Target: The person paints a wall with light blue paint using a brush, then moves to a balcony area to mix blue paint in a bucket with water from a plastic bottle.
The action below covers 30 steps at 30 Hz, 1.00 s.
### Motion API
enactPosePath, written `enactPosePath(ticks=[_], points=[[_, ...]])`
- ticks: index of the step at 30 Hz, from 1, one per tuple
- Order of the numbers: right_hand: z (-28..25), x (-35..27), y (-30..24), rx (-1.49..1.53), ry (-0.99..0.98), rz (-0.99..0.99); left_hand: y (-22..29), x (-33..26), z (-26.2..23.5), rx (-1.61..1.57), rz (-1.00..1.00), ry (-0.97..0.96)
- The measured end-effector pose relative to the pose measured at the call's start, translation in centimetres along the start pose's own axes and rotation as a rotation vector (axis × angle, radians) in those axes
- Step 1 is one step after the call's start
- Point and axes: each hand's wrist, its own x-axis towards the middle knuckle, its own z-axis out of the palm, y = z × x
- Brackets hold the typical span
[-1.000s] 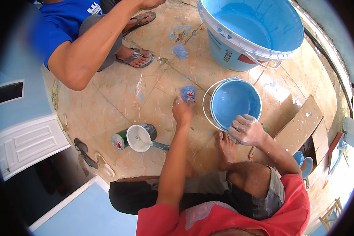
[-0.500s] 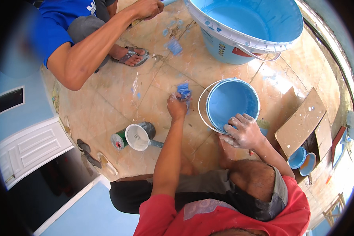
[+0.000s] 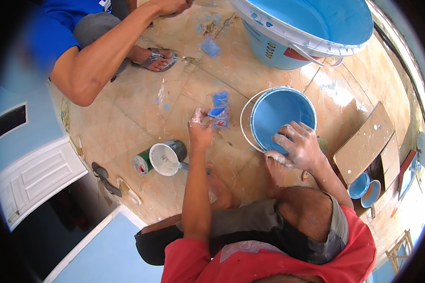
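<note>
My left hand (image 3: 200, 125), fingers pinched and dusted white, holds a small blue thing (image 3: 217, 112) with a pale edge, too small to make out. Beneath it, clear plastic sachets with blue stuff (image 3: 220, 99) lie on the tiles. To the right stands a small bucket (image 3: 281, 113) of light blue paint, its white wire handle (image 3: 243, 123) hanging down on the left. My right hand (image 3: 297, 147), smeared with white, is hooked over the near rim, fingers inside and thumb outside.
A large paint bucket (image 3: 257, 45) stands at the far right. A person in a blue shirt (image 3: 63, 33) reaches in at far left. A green can (image 3: 142, 162) and white dipper (image 3: 164, 159) sit near my left forearm. Cardboard (image 3: 366, 146) and small blue pots (image 3: 359, 186) are at right.
My left hand has lifted slightly left off the sachets, with the small blue thing now visible in its fingers. My right hand stays on the bucket rim. The person's arm has shifted slightly.
</note>
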Motion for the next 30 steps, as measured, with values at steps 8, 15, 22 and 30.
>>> enactPosePath(ticks=[8,15,22,30], points=[[-2.4,-0.9,1.8,-0.047,0.204,0.113,6.9,-0.2,-2.9,-0.255,0.019,-0.177],[-3.2,-2.4,2.7,-0.058,0.309,0.207,17.1,-0.1,-1.6,0.076,0.080,-0.371],[-3.0,-2.5,2.6,-0.080,0.359,0.224,22.1,-0.9,4.6,0.551,0.277,-0.524],[-3.4,-1.7,2.0,-0.010,0.325,0.279,23.2,-1.0,8.5,0.670,0.223,-0.560]])
